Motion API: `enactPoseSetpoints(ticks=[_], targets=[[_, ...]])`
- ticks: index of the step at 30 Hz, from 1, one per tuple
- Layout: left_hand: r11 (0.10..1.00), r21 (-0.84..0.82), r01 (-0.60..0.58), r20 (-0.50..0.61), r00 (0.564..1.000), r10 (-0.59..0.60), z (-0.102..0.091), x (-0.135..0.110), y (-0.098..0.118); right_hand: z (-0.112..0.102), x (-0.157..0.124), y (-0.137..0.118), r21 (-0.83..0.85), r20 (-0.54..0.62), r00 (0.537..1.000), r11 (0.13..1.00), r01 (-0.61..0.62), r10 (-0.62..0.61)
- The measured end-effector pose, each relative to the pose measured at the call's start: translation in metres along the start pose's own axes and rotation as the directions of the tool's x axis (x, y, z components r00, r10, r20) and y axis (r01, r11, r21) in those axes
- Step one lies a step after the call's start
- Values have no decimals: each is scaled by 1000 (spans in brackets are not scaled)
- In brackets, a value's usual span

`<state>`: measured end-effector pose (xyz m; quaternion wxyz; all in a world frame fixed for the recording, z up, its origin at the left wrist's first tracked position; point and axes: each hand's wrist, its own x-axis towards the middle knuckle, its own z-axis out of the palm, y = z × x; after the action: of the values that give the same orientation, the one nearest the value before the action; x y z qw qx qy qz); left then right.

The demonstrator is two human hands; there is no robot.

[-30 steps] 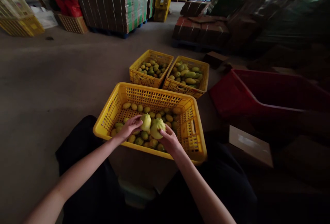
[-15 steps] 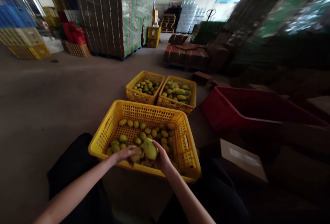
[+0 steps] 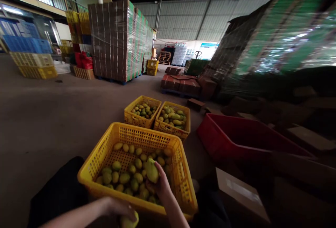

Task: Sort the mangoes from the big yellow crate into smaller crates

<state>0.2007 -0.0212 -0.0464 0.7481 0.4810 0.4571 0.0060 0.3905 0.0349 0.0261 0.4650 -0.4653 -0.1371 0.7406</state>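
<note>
One fruit (image 3: pixel 152 172) is gripped by the right hand (image 3: pixel 160 183) above the crate (image 3: pixel 183 189), at four o'clock from its centre, presumably for clearance from the loose fruit (image 3: pixel 124 178), while a second fruit (image 3: pixel 130 221) is gripped by the left hand (image 3: pixel 115 207) outside the seven o'clock rim.

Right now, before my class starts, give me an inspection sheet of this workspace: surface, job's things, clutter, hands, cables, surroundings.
Surface: grey floor, dimly lit
Job's things: large yellow crate, partly filled with yellow-green fruit
Clutter: taped cardboard and red tub, both right of the crate
Left hand: blurred, holding one fruit by the near rim
Right hand: fingers around one fruit, over the crate
Cables: nothing seen
Surroundings: two more fruit-holding yellow crates, film-wrapped stacks, wooden pallets
</note>
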Motion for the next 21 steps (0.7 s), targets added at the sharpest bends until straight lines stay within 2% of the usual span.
enactPoseSetpoints(ticks=[2,3,4,5,6,7,9,11,12,13,15,18,21], targets=[[975,21,222,9,975,-222,-20,-17,33,1,-2,-1,30,-28,999,999,43,-42],[965,50,259,-73,964,-255,-33,-27,56,3,-2,-3,50,-48,997,997,62,-59],[974,68,217,-199,959,-199,-48,-37,83,5,-3,-4,69,-67,996,995,66,-61],[989,81,126,-312,945,-95,-64,-46,113,7,-4,-5,88,-82,995,994,65,-58],[998,65,-17,-464,885,45,-80,-54,145,9,-5,-7,104,-89,995,993,56,-46],[989,68,-130,-530,835,146,-97,-60,178,11,-5,-8,112,-84,996,993,37,-28],[958,99,-270,-637,722,270,-127,-67,237,12,-6,-9,115,-61,998,993,-1,8],[929,158,-335,-723,601,340,-148,-67,275,12,-5,-8,110,-33,999,994,-18,22],[922,188,-338,-747,561,358,-154,-65,281,12,-4,-7,102,-23,999,994,-32,35],[922,215,-322,-757,542,366,-156,-62,277,11,-4,-6,93,-20,999,995,-42,44],[938,259,-232,-752,560,346,-149,-53,244,10,-4,-3,79,-29,997,995,-65,67],[937,349,13,-728,633,263,-123,-40,157,11,-5,2,51,-51,994,995,-89,92],[869,439,229,-729,656,195,-103,-33,74,11,-4,8,-10,-80,990,993,-120,119]])
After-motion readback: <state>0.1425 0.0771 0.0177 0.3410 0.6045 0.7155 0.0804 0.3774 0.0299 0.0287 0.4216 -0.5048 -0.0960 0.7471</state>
